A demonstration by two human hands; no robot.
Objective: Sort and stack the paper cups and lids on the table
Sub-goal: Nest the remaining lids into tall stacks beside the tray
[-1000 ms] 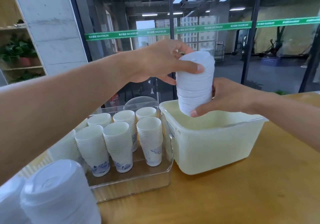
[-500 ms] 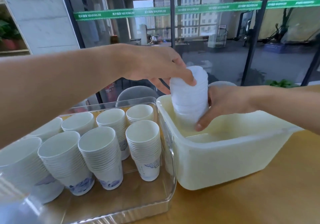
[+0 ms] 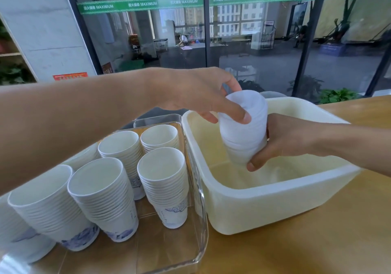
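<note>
A single head-worn camera looks forward and down, close over the wooden table [image 3: 317, 242]. Its wide angle takes in both forearms reaching in from the frame's left and right edges. A glass wall [image 3: 254, 51] fills the upper half.

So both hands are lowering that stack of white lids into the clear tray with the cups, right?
Not quite. The head view shows both the left hand and right hand holding the stack of lids over the cream bin, not the clear tray with the cups.
</note>
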